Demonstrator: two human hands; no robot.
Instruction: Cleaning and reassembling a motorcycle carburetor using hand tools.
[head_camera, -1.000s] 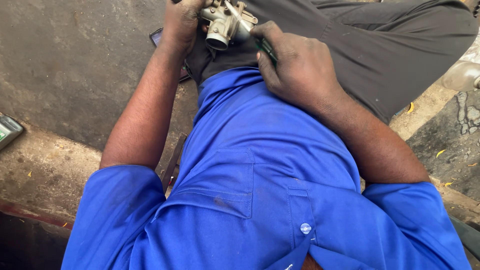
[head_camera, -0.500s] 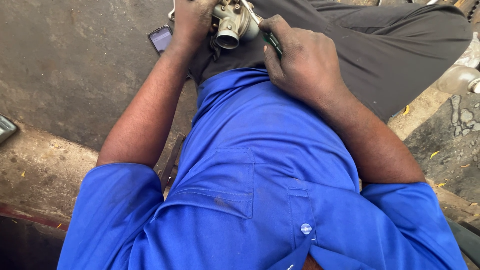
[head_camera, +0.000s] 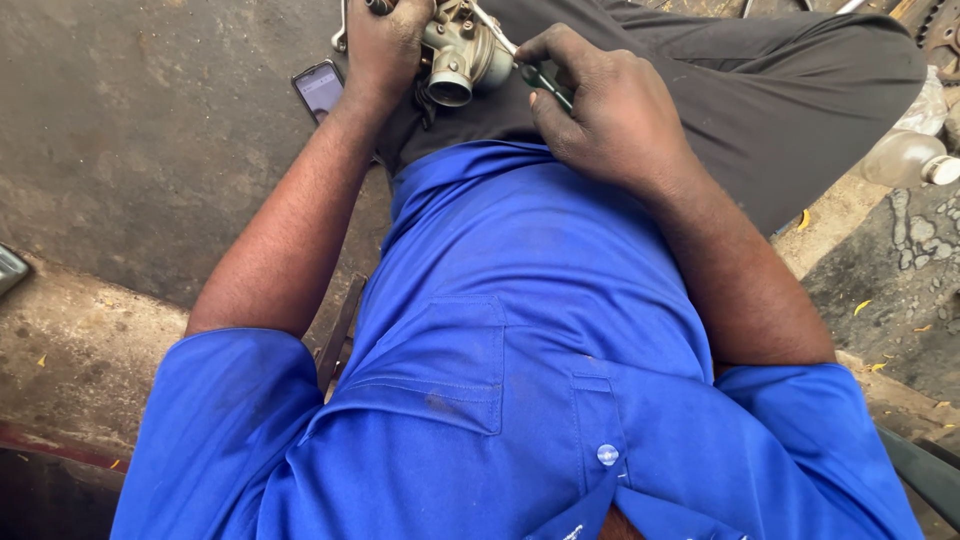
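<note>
Near the upper left of the frame a phone (head_camera: 320, 88) lies on the ground; right of it, at top centre, the left hand (head_camera: 385, 45) clasps a metal carburetor (head_camera: 462, 50) over the lap, while the right hand (head_camera: 610, 110) pinches a green-handled screwdriver (head_camera: 545, 85) against it, seemingly mid-adjustment, needing steady tip seating

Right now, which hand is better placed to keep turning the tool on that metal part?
Right. The right hand already grips the green-handled screwdriver, tip at the metal carburettor. The left hand is clamped on the carburettor, steadying it over the lap.
</note>
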